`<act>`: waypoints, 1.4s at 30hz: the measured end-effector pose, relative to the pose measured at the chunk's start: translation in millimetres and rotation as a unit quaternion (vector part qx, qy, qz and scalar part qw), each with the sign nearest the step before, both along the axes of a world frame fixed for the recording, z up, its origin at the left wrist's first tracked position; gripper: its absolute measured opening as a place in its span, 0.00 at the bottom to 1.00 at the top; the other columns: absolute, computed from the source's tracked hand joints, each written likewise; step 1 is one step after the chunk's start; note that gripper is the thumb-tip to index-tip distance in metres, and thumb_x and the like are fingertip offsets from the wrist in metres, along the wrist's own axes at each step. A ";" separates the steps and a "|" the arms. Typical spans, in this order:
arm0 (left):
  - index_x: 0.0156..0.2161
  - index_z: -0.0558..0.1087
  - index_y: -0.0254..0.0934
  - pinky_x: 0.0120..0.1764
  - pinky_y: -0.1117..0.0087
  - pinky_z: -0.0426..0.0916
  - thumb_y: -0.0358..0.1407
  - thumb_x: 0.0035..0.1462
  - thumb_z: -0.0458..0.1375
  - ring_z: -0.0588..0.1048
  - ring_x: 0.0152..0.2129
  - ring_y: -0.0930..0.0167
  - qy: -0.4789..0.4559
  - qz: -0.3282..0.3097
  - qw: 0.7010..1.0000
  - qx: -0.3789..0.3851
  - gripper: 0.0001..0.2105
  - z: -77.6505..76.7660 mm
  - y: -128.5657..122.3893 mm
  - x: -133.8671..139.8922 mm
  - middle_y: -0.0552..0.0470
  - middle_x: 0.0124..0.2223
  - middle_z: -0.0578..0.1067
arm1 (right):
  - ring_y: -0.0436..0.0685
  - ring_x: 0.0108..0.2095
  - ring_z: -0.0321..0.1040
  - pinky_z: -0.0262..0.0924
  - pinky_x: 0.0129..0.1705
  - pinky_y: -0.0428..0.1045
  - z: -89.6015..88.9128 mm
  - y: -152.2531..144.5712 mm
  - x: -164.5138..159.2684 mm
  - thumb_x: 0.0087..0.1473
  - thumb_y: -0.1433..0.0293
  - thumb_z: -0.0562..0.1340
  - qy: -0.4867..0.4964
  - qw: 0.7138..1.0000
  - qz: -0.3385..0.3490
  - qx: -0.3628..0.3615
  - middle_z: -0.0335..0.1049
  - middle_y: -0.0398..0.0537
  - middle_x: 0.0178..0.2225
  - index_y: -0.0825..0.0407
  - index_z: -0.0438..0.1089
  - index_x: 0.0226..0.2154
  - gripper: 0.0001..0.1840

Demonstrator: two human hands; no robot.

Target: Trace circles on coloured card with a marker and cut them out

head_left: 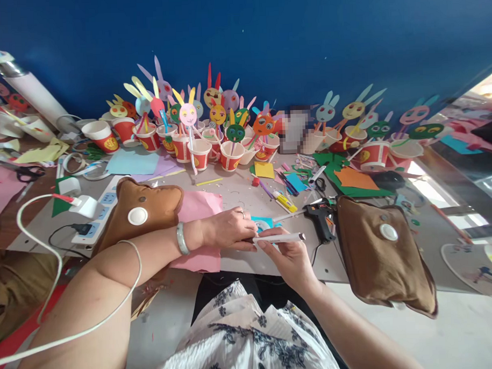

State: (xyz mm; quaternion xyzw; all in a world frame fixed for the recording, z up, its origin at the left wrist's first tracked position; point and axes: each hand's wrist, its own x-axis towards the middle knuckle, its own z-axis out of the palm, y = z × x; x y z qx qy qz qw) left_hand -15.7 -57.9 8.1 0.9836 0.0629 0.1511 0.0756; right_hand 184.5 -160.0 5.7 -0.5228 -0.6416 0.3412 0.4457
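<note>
Bright daylight from right, glare there; fisheye-bent edges, one pixelated patch.

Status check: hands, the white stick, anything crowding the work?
Right hand grip shut on white stick. Left hand pressing a teal paper piece. Black glue gun and brown pouch close right.

Deep blue wall [265, 33] behind a cluttered grey table [238, 193], daylight glare at the right.

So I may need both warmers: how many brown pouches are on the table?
2: one brown pouch under the left forearm, another brown pouch right of the glue gun.
</note>
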 end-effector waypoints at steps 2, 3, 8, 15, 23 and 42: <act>0.45 0.76 0.37 0.43 0.61 0.61 0.47 0.70 0.53 0.77 0.39 0.65 0.001 0.001 1.000 0.011 0.16 0.0 0.4 -1.3 0.47 0.44 0.81 | 0.60 0.36 0.75 0.68 0.41 0.55 -1.7 -1.5 -0.3 0.60 0.55 0.66 0.000 1.000 -0.007 0.004 0.78 0.48 0.34 0.45 0.78 0.36 0.12; 0.44 0.76 0.37 0.44 0.61 0.61 0.47 0.70 0.54 0.77 0.39 0.65 0.000 0.002 1.000 0.017 0.16 0.0 0.6 -1.7 0.47 0.44 0.81 | 0.60 0.35 0.74 0.68 0.41 0.55 -1.9 -2.0 -0.5 0.60 0.55 0.66 -0.002 1.000 -0.011 0.006 0.78 0.48 0.34 0.45 0.78 0.36 0.12; 0.39 0.77 0.37 0.43 0.62 0.60 0.44 0.69 0.56 0.76 0.36 0.67 -0.017 0.005 1.000 0.022 0.13 -0.5 0.5 -0.9 0.48 0.42 0.81 | 0.59 0.32 0.73 0.67 0.38 0.54 0.4 -2.9 -0.3 0.61 0.55 0.65 -0.005 1.000 -0.020 0.005 0.76 0.47 0.32 0.46 0.77 0.34 0.13; 0.36 0.76 0.37 0.43 0.62 0.60 0.44 0.70 0.54 0.75 0.36 0.67 -0.003 0.014 0.999 0.036 0.15 0.1 -2.1 0.0 0.49 0.42 0.81 | 0.59 0.31 0.73 0.66 0.37 0.54 4.7 -2.2 2.9 0.61 0.55 0.65 -0.013 1.000 -0.018 -0.002 0.76 0.47 0.29 0.45 0.77 0.35 0.13; 0.36 0.75 0.36 0.40 0.63 0.60 0.44 0.70 0.55 0.75 0.34 0.67 -0.019 0.015 0.999 0.032 0.14 1.6 -3.1 0.7 0.49 0.40 0.80 | 0.59 0.31 0.73 0.66 0.34 0.54 1.6 -2.2 6.4 0.61 0.54 0.65 -0.002 1.000 -0.011 -0.007 0.76 0.48 0.33 0.46 0.78 0.35 0.14; 0.39 0.73 0.36 0.40 0.62 0.60 0.42 0.73 0.50 0.75 0.34 0.67 0.016 0.023 1.000 0.013 0.15 3.2 -7.8 2.1 0.50 0.38 0.80 | 0.58 0.31 0.73 0.66 0.33 0.53 -5.7 -6.2 13.8 0.62 0.56 0.65 0.030 1.000 0.003 0.002 0.75 0.48 0.33 0.46 0.77 0.38 0.12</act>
